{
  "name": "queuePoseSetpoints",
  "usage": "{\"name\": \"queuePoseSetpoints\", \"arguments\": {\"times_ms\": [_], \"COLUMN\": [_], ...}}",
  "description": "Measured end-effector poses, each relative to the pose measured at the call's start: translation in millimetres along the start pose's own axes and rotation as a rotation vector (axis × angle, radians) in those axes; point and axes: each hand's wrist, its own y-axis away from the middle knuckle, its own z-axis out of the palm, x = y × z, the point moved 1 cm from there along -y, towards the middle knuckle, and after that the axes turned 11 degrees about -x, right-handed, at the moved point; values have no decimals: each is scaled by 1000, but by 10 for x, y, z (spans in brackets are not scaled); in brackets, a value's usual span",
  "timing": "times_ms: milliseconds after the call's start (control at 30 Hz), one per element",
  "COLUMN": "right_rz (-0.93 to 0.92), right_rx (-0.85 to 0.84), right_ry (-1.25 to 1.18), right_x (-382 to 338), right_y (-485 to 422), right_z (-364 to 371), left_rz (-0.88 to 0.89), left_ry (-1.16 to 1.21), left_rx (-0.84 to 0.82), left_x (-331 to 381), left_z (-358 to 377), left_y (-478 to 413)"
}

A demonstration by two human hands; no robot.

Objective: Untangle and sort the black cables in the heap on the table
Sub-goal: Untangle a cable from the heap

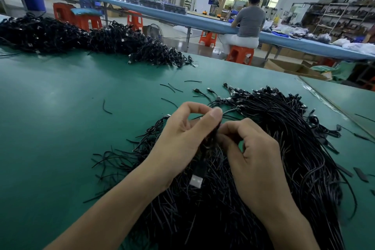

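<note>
Pinching with thumb and forefinger, our left grip (182, 134) holds a small bundle (206, 154) of black cables. Our right grip (255, 154) curls its fingers onto the same bundle, touching the left one. One plug (196, 179) with a silver end hangs from the bundle between our wrists.

We hold the bundle over the near heap (288, 138), which spreads under both hands and off to our right. Its right fringe reaches close to the seam (328, 101) where the desk (60, 117) meets a second green top. To our left the green lies bare and wide, and a broad bare band separates the near heap from the far heap (81, 36), which runs along the desk's back edge.

We count two heaps, and five short loose strips (107, 106) on the green beyond and left of our hands.

Behind the desk a long blue bench (203, 20) crosses the room. One person (250, 20) in a grey top sits at it on an orange stool (240, 55), back towards us. Shelves (334, 16) stand at the right, under bright ceiling lamps.
</note>
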Motion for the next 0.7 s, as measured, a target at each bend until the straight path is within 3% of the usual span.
{"name": "queuePoseSetpoints", "arguments": {"times_ms": [100,233,367,467,700], "right_rz": [22,72,101,119,40], "right_rx": [-4,4,30,72,223], "right_ry": [105,0,-174,-192,-87], "right_x": [27,38,36,58,6], "right_y": [9,4,-11,-19,3], "right_z": [-33,-71,-103,-106,-111], "left_rz": [20,125,258,251,281], "left_ry": [-40,-126,-412,-677,-373], "left_rx": [-69,-132,-63,50,-29], "left_x": [-31,-74,-44,-13,5], "left_z": [-1,49,54,77,117], "left_y": [-25,-44,-6,17,44]}}
